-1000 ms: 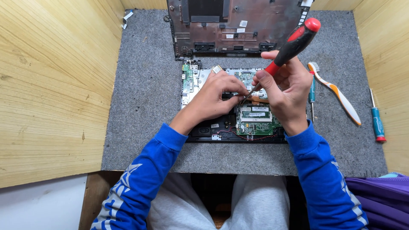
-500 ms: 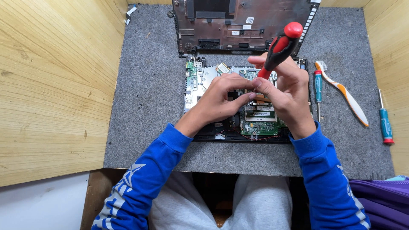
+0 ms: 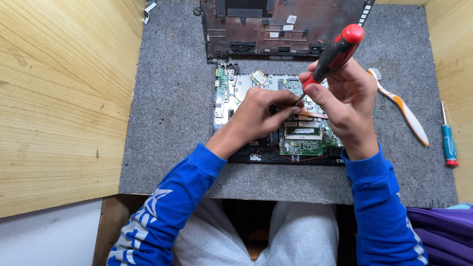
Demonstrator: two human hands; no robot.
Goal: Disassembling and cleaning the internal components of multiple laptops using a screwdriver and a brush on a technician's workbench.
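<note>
Mid-teardown on an opened laptop (image 3: 276,143), bottom cover off and the green mainboard (image 3: 300,140) exposed. Looks like the screw-removal stage: right hand (image 3: 345,106) wrapped tight around a red-and-black screwdriver (image 3: 335,51), handle tilted up and away toward the far right, tip angled down onto the board just at the left fingertips. Left hand (image 3: 258,111) lying flat across the middle of the board, fingers (image 3: 288,101) curled and pinching or bracing something small right at the tip, can't tell exactly what since the fingers hide it. Neither hand open.

Next move probably calls for keeping the tip seated square in the screw head and turning gently, left fingers steadying so nothing slips onto the nearby components.

Laptop sitting centred on the grey felt mat (image 3: 167,123) on the wooden tabletop (image 3: 64,98), directly under both hands. Removed bottom cover (image 3: 281,27) lying just beyond it, touching or nearly so. Orange-and-white toothbrush (image 3: 401,108) just right of the right hand, small blue screwdriver (image 3: 447,143) further right near the mat edge
</note>
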